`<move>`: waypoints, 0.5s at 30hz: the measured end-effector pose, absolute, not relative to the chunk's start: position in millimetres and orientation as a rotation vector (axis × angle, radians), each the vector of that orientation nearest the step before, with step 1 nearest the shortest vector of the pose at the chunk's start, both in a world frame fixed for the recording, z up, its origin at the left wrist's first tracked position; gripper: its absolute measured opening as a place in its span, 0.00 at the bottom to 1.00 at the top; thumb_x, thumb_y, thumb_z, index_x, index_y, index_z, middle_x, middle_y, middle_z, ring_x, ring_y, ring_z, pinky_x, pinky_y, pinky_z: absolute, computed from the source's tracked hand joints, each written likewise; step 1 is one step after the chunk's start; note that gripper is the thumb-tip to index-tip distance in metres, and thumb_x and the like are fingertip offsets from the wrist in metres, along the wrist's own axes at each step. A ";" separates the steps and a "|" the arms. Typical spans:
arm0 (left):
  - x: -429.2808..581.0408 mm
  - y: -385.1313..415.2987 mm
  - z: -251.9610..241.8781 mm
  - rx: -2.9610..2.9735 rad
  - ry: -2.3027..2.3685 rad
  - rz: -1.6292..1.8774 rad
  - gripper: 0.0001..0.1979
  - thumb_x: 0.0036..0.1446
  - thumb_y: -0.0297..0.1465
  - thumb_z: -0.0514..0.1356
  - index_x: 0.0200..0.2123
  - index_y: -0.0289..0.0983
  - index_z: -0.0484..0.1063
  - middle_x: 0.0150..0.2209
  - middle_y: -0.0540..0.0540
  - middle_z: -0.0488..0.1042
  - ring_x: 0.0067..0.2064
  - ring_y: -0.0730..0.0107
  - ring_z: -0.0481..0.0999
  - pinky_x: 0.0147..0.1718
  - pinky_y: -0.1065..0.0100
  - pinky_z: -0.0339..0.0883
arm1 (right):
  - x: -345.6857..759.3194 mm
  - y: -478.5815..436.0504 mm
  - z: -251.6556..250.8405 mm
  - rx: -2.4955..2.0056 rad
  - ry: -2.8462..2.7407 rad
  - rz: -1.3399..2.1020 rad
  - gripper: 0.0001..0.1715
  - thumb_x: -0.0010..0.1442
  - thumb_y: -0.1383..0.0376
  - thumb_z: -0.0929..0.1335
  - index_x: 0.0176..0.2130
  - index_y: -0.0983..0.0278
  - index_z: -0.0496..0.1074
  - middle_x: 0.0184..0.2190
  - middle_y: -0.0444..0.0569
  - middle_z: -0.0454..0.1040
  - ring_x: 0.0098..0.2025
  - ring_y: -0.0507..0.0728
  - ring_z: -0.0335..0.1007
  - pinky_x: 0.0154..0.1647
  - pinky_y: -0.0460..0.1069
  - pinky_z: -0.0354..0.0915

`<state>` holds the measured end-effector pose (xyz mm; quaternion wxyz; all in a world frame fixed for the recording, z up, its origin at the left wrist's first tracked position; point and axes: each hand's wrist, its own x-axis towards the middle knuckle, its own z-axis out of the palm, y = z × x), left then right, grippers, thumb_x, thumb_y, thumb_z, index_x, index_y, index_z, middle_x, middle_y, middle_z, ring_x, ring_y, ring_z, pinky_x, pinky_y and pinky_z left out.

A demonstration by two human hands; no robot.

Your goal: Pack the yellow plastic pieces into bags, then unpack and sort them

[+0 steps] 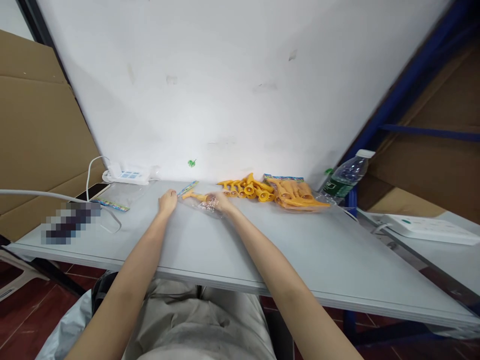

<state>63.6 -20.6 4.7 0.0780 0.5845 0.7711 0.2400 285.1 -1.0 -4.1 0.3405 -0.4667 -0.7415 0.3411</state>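
Observation:
My left hand [167, 201] rests on the grey table [210, 250], fingers curled near a small printed card strip [188, 188]. My right hand [221, 201] is closed on a clear plastic bag [208, 205] holding an orange plastic toy [195, 195] that pokes out to the left. Just beyond lies a loose heap of orange toys [247, 188]. To its right sits a filled clear pack of orange toys [296, 195] with a printed header.
A power strip [125, 176] with a white cable lies at the back left, by a phone [92, 191] and another card strip [110, 204]. A water bottle [345, 179] stands at the back right. A second power strip [427, 227] lies on a neighbouring table. A white wall rises behind.

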 end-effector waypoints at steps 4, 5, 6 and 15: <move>64.4 -21.7 4.6 1.638 2.222 0.795 0.21 0.61 0.28 0.43 0.47 0.41 0.73 0.52 0.47 0.77 0.55 0.62 0.73 0.53 0.61 0.62 | 277.6 7.3 -3.3 -1.247 -1.911 0.903 0.13 0.39 0.63 0.75 0.26 0.65 0.74 0.24 0.43 0.73 0.29 0.53 0.68 0.30 0.45 0.61; 64.1 -22.0 4.8 1.629 2.219 0.802 0.20 0.61 0.29 0.43 0.46 0.41 0.73 0.52 0.46 0.77 0.56 0.62 0.72 0.53 0.61 0.62 | 275.7 7.9 -3.0 -1.222 -1.908 0.959 0.14 0.38 0.63 0.76 0.27 0.66 0.74 0.24 0.43 0.73 0.29 0.52 0.68 0.31 0.45 0.61; 63.6 -22.2 5.0 1.619 2.219 0.809 0.20 0.61 0.29 0.43 0.46 0.41 0.73 0.52 0.46 0.76 0.56 0.62 0.72 0.53 0.62 0.62 | 273.8 8.0 -2.8 -1.191 -1.902 1.025 0.15 0.38 0.64 0.76 0.29 0.66 0.75 0.25 0.42 0.74 0.29 0.52 0.68 0.31 0.45 0.62; 67.6 -28.1 8.1 1.674 2.259 0.865 0.20 0.63 0.29 0.43 0.51 0.42 0.71 0.52 0.45 0.77 0.56 0.59 0.73 0.64 0.47 0.47 | 261.5 5.2 -2.7 -1.163 -1.785 1.253 0.17 0.38 0.71 0.76 0.32 0.65 0.77 0.27 0.43 0.77 0.30 0.52 0.72 0.34 0.46 0.67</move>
